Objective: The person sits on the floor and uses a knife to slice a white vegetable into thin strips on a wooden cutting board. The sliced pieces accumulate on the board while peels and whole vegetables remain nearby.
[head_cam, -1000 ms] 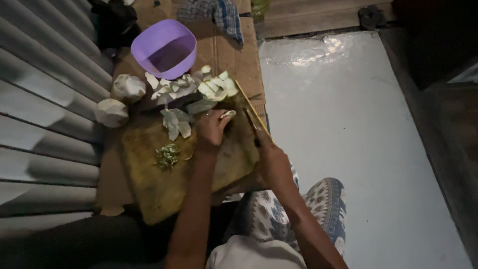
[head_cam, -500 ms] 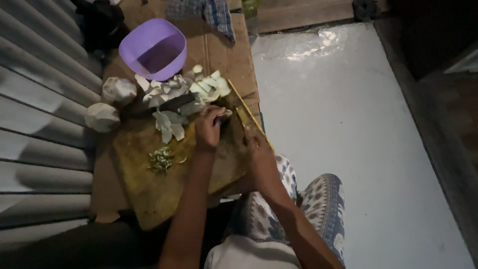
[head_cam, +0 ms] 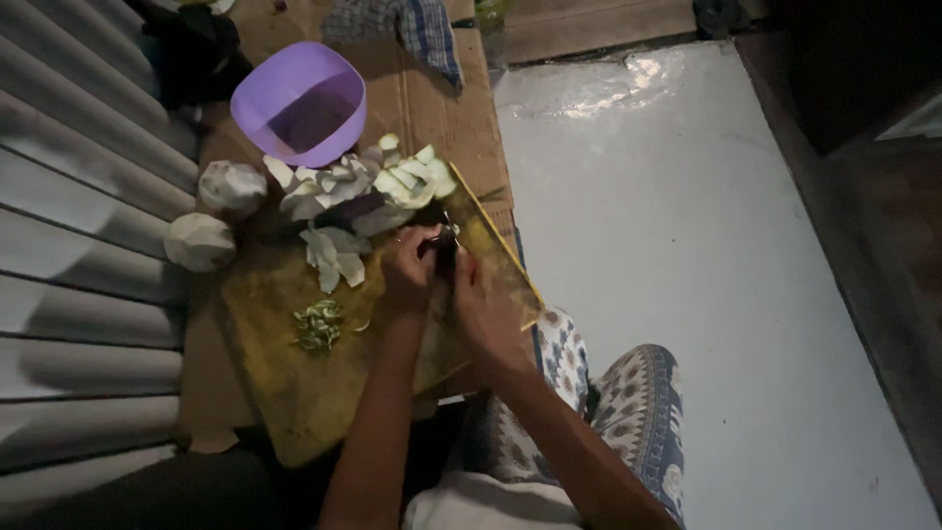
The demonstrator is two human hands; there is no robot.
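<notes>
Your left hand (head_cam: 410, 275) and your right hand (head_cam: 483, 306) sit close together over the wooden cutting board (head_cam: 294, 383), near its far right part. Your left fingers are curled down on something small and dark between the two hands; it is too dim to tell what it is. Your right hand is closed around a knife (head_cam: 447, 245), of which only a thin, partly lit strip shows between your hands, pointing toward the far edge of the board.

Just beyond your hands, along the board's far edge, lies a heap of pale green and white cut pieces (head_cam: 363, 186). A few more pale pieces (head_cam: 334, 257) lie on the board just left of your left hand. Nearer to you, toward the board's middle, is a small pile of chopped green bits (head_cam: 318, 324). Off the board's far left corner rest two whole pale round vegetables (head_cam: 216, 211). Past the heap stands a purple bowl (head_cam: 299, 100) on brown cardboard (head_cam: 432, 108). A checked cloth (head_cam: 412, 25) lies beyond the bowl.
</notes>
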